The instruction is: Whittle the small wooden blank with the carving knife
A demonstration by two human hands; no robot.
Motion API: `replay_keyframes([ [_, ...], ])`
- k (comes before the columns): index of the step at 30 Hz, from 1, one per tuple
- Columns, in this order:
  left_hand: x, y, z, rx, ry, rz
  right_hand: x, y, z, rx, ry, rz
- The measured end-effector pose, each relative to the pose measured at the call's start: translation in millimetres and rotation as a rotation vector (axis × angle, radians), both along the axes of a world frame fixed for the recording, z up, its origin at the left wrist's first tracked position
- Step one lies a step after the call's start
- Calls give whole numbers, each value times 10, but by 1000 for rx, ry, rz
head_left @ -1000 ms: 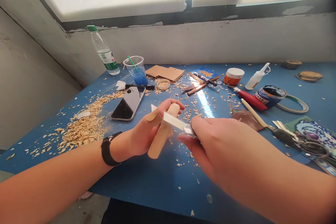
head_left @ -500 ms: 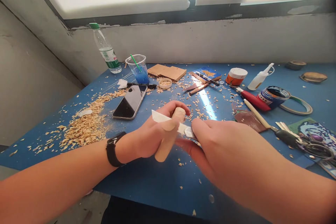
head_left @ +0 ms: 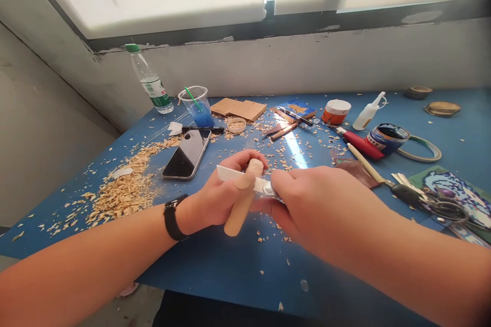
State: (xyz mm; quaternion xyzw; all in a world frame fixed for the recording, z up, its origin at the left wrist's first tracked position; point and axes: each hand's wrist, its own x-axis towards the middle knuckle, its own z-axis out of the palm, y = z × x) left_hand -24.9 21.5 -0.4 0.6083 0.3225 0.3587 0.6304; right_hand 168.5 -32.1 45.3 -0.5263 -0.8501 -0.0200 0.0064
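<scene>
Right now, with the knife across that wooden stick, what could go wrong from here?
First, the knife crosses the stick right beside the left grip, which looks bare; a slip could cut it.

Second, if the right grip pushes too hard, the blade might bite deeper into the stick than wanted.

Third, the cup has no lid and something blue inside; a knock might wet the phone nearby.

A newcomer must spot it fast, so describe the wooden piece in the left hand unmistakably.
Start at the large blue table. Over its near side, find the person's bare left hand, with a black watch at the wrist. In its grip is the pale, smooth-sided wooden rod, set apart from the flat metal blade crossing it by its thick, rounded shape.
</scene>
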Motion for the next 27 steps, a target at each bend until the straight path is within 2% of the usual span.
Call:
replay_keyframes([
  [3,-18,4,-13,-5,-3,11,0,24,38,-72,-7,-19],
  [9,-33,-39,-17,32,-13,-67,17,51,61,-39,52,-24],
  [12,-32,-48,-44,14,-26,-36,10,47,79,-81,55,-33],
  [20,-79,-19,-101,219,0,-65,-46,-3,125,-233,-39,172],
  [24,-73,-29,-115,226,-43,-82,-34,3,101,-214,-65,212],
  [27,-69,-20,-132,292,-31,-66,-21,16,84,-182,-59,219],
])
